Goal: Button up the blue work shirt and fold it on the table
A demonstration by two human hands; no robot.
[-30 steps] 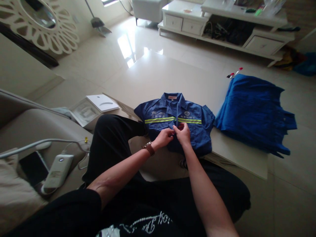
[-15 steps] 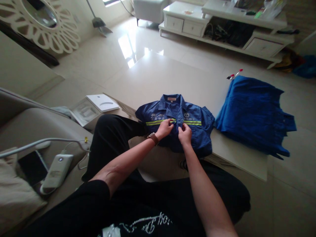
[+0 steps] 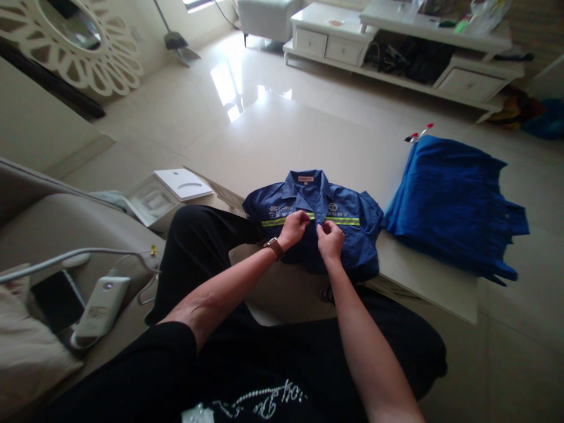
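Note:
A dark blue work shirt with a yellow-green stripe lies at the near edge of the white table, its collar pointing away from me. My left hand, with a brown-strapped watch on the wrist, pinches the shirt's front beside the stripe. Just to the right, my right hand pinches the front edge at stripe height. A small gap separates the two hands. The shirt's lower part hangs toward my lap and is partly hidden by my hands and forearms.
Folded brighter blue clothes lie on the right of the table. Left of the table is an open white box. A power bank and phone rest on the sofa. A white cabinet stands beyond.
The upper part of the shirt has shifted slightly toward me. My right hand has turned a little, and both hands keep their pinch at the shirt's front.

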